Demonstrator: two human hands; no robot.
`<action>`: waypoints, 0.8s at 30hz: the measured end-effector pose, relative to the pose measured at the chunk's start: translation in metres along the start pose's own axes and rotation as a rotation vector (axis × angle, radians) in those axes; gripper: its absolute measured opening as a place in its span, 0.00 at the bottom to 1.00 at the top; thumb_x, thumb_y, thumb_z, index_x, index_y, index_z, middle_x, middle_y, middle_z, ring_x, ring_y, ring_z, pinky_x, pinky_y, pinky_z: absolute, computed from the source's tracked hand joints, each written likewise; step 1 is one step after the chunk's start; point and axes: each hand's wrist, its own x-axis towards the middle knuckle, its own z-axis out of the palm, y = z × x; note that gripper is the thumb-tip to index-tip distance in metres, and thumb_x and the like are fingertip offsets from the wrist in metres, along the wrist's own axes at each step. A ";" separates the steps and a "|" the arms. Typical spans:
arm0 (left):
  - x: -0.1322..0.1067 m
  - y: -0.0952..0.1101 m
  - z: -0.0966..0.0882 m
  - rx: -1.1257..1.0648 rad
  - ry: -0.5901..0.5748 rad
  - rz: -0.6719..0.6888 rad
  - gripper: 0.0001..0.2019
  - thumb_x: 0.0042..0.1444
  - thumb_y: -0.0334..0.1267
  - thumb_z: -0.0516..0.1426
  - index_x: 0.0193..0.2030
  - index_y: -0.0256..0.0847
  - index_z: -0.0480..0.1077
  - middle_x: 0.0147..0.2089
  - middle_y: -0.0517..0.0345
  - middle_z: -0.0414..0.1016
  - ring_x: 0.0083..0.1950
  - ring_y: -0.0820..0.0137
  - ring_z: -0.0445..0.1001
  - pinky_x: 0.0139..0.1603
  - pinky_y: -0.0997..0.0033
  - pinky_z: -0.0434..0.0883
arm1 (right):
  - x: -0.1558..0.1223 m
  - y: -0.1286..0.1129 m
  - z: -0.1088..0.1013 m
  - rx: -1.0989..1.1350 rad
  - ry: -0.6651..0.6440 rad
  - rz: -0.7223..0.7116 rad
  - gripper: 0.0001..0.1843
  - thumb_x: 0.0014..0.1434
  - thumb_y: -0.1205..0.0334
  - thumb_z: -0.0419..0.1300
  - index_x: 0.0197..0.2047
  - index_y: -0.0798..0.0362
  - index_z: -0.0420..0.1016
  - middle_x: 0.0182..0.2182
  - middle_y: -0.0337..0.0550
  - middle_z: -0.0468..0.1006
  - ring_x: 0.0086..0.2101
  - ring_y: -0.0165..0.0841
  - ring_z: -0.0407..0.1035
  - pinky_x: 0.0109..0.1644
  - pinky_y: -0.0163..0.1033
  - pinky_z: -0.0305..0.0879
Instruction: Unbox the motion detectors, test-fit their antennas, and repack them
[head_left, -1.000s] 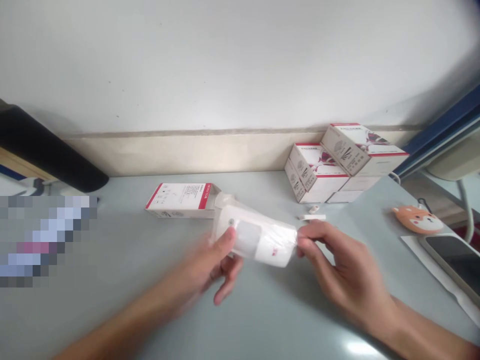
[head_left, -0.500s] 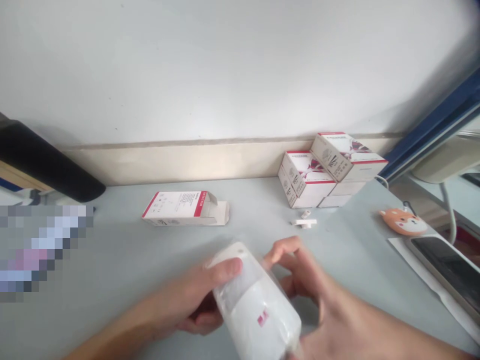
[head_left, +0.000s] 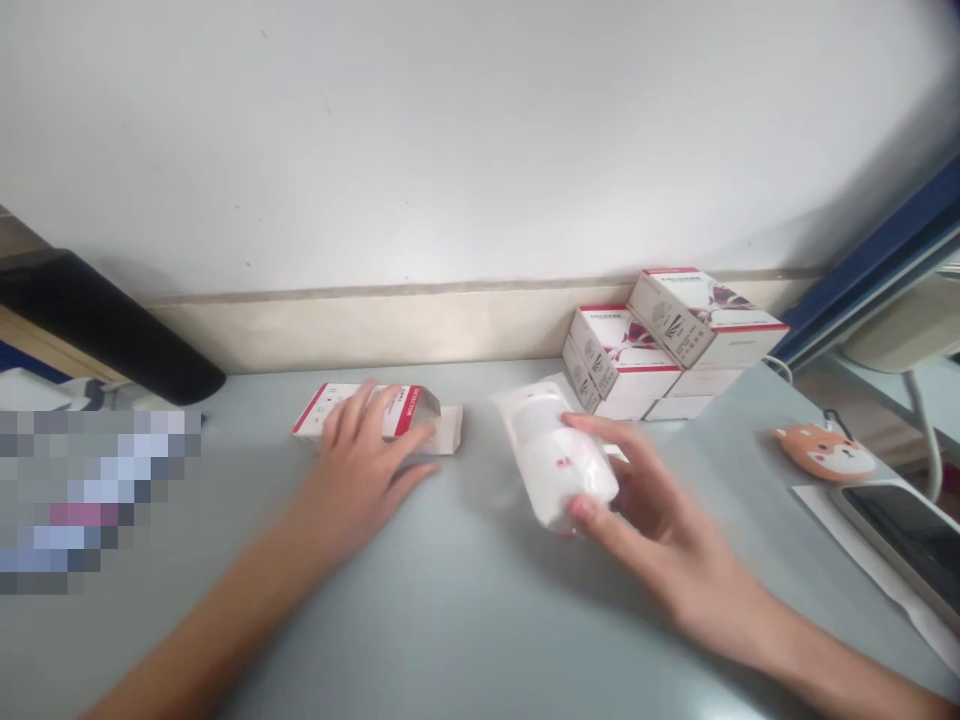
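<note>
My left hand [head_left: 360, 465] lies on an open white box with red stripes [head_left: 412, 412], its fingers spread over the top and not visibly gripping. Its flap [head_left: 448, 430] sticks out to the right. My right hand [head_left: 652, 510] holds a white, lens-fronted sensor unit, probably a motion detector, in clear plastic wrap [head_left: 559, 455]. Its fingers wrap the lower end, and the lens end points away from me. The two hands stand well apart on the pale grey table [head_left: 480, 630].
Several white boxes with red edges [head_left: 637, 350] are stacked by the wall, with small white pieces [head_left: 616, 452] partly hidden behind the sensor. To the right lie an orange fox-faced pad [head_left: 825, 452] and a phone [head_left: 911, 535]. A black object [head_left: 97, 325] sits at the left.
My left hand has let go of the wrapped sensor and moved left onto the box. My right hand alone now holds the sensor, farther from me than before.
</note>
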 end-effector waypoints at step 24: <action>-0.003 0.039 -0.016 -0.162 0.278 0.143 0.05 0.66 0.36 0.64 0.47 0.45 0.73 0.63 0.45 0.78 0.64 0.56 0.77 0.68 0.47 0.72 | -0.013 0.015 0.004 -0.114 0.037 -0.159 0.32 0.66 0.56 0.68 0.69 0.35 0.63 0.50 0.44 0.79 0.42 0.36 0.75 0.43 0.38 0.75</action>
